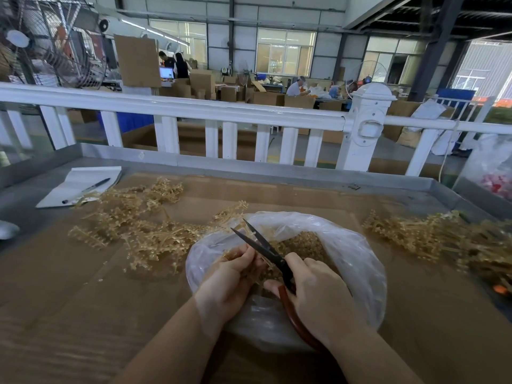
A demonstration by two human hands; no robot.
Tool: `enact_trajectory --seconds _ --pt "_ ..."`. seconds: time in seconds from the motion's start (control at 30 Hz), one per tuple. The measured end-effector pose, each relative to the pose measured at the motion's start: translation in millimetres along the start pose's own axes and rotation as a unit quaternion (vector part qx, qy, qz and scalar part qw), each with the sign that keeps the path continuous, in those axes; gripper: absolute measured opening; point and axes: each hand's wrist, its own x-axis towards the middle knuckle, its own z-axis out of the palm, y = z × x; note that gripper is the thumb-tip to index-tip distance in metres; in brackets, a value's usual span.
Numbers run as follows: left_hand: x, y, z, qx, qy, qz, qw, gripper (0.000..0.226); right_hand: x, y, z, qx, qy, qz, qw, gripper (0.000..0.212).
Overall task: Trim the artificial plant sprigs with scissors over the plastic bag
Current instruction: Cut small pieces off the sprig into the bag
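A clear plastic bag (357,261) lies open on the cardboard-covered table, partly filled with tan trimmed bits (302,245). My left hand (230,281) pinches a small tan plastic sprig (231,254) over the bag's left side. My right hand (315,295) grips black-bladed scissors (263,246) with red handles; the blades are open and point up-left, just above the left hand's fingers. A heap of tan sprigs (144,228) lies left of the bag. Another heap of sprigs (432,239) lies to the right.
A white notepad (69,187) with a black pen (91,188) sits at the far left. A grey metal rim (249,164) edges the table, with a white railing (221,112) behind it. Another plastic bag (490,167) stands at the far right. People work in the background.
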Motion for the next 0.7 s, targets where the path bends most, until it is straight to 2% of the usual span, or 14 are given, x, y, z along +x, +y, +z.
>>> enact_trajectory --seconds 0.1,0.2,0.5,0.63,0.7 --pt "0.2 0.4 -0.4 0.011 -0.028 0.000 1.000 0.010 2.7 -1.2 0.2 0.015 -0.007 -0.005 1.000 0.053" --pt "2.5 0.3 -3.5 0.014 -0.043 -0.001 0.999 0.003 4.7 -1.9 0.8 0.018 -0.019 -0.007 1.000 0.043" --pt "4.4 -0.3 -6.1 0.028 -0.045 -0.007 0.999 0.007 5.6 0.3 1.2 0.023 -0.021 0.000 1.000 0.038" --pt "3.3 -0.2 -4.5 0.037 -0.048 -0.014 0.998 0.003 7.0 0.5 2.4 0.026 -0.016 0.005 1.000 0.043" --pt "1.7 0.3 -3.2 0.038 -0.052 -0.024 0.998 0.003 8.2 -2.2 0.5 0.040 -0.010 0.014 0.999 0.056"
